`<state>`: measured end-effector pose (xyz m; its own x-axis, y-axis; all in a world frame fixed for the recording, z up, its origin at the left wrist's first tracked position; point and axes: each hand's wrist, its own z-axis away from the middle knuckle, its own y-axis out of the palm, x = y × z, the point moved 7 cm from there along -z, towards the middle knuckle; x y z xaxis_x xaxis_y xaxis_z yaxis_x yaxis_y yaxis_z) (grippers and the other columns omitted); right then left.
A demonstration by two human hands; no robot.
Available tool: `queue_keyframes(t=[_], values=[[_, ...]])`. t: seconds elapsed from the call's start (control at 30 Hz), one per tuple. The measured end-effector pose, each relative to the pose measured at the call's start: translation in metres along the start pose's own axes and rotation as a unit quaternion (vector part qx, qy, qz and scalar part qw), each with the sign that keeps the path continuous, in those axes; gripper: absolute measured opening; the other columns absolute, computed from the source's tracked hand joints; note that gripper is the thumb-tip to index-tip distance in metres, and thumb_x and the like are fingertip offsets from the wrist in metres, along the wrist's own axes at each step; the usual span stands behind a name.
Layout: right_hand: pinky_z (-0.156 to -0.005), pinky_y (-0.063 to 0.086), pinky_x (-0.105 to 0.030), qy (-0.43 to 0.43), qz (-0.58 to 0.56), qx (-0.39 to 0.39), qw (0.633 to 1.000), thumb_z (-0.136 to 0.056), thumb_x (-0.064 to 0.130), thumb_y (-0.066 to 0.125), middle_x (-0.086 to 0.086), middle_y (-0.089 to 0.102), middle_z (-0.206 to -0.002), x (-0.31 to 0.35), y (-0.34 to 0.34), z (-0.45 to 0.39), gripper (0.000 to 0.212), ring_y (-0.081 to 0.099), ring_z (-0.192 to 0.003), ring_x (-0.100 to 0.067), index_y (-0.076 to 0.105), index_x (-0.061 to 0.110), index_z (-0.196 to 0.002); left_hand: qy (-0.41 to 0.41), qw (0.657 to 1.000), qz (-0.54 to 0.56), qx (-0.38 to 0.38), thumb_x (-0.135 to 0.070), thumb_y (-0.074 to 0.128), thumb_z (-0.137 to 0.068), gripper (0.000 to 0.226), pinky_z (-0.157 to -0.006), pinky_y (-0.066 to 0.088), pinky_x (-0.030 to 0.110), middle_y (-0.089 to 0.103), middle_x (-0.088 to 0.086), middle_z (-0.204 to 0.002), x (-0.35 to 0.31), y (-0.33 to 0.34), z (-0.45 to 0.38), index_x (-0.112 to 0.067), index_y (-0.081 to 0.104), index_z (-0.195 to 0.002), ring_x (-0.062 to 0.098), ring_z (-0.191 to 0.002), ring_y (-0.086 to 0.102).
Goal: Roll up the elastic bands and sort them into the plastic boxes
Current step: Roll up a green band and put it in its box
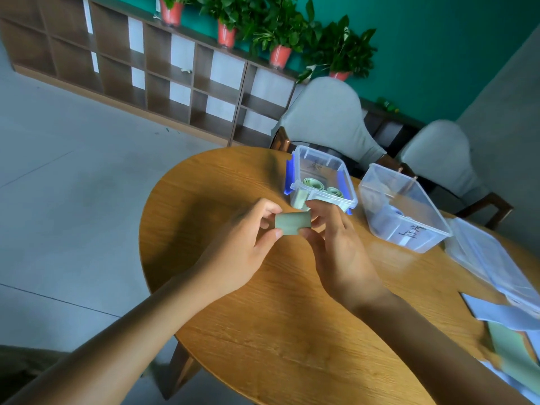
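A rolled-up pale green elastic band [292,223] is held above the round wooden table [263,331]. My left hand [248,247] pinches its left end and my right hand [336,247] pinches its right end. Just behind the roll stands a clear plastic box with blue clips [339,168], with green rolls [314,184] inside. To its right is a second clear plastic box [432,229] with a label on its side; bluish bands lie in it, blurred.
Clear box lids [491,258] lie at the right, with flat blue and green bands [508,325] near the table's right edge. Two grey chairs [327,112] stand behind the table. A wooden shelf with potted plants [280,30] lines the back wall.
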<state>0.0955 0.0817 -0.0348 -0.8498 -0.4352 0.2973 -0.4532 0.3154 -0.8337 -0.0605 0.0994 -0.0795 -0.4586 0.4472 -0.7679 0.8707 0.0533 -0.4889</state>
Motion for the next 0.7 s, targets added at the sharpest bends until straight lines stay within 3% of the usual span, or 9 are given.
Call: queue_keyframes(t=[0.13, 0.3, 0.57, 0.7], values=[[-0.078, 0.038, -0.005, 0.019, -0.024, 0.018, 0.999, -0.1, 0.02, 0.058, 0.01, 0.054, -0.107, -0.006, -0.005, 0.003, 0.029, 0.05, -0.094, 0.0, 0.048, 0.018, -0.126, -0.008, 1.0, 0.012, 0.002, -0.029, 0.059, -0.099, 0.026, -0.074, 0.043, 0.003, 0.061, -0.018, -0.116, -0.002, 0.007, -0.001, -0.03, 0.053, -0.124, -0.002, -0.103, 0.057], [-0.081, 0.044, -0.015, 0.033, -0.034, 0.03, 0.998, -0.1, 0.015, 0.058, 0.009, 0.055, -0.107, -0.01, -0.007, 0.004, 0.027, 0.055, -0.1, -0.005, 0.045, 0.019, -0.124, -0.012, 1.0, 0.023, 0.0, -0.029, 0.06, -0.098, 0.025, -0.072, 0.043, 0.007, 0.06, -0.02, -0.113, 0.0, 0.013, -0.003, -0.032, 0.053, -0.122, -0.004, -0.098, 0.057], [-0.079, 0.032, -0.014, 0.032, 0.025, 0.035, 0.999, -0.101, 0.011, 0.055, -0.003, 0.058, -0.118, -0.013, -0.011, -0.012, 0.029, 0.056, -0.104, -0.018, 0.053, 0.013, -0.13, -0.009, 1.0, 0.029, 0.002, -0.041, 0.055, -0.096, 0.025, -0.086, 0.052, 0.029, 0.063, -0.022, -0.109, 0.007, 0.015, -0.006, -0.031, 0.053, -0.119, -0.001, -0.1, 0.059], [-0.079, 0.038, -0.023, 0.056, 0.062, 0.033, 0.996, -0.102, 0.01, 0.052, -0.006, 0.055, -0.124, -0.025, -0.02, -0.039, 0.025, 0.058, -0.102, -0.022, 0.055, 0.015, -0.127, -0.012, 0.999, -0.024, -0.026, -0.042, 0.054, -0.097, 0.021, -0.085, 0.053, 0.033, 0.064, -0.019, -0.113, 0.016, 0.009, -0.008, -0.029, 0.054, -0.115, 0.004, -0.101, 0.06]])
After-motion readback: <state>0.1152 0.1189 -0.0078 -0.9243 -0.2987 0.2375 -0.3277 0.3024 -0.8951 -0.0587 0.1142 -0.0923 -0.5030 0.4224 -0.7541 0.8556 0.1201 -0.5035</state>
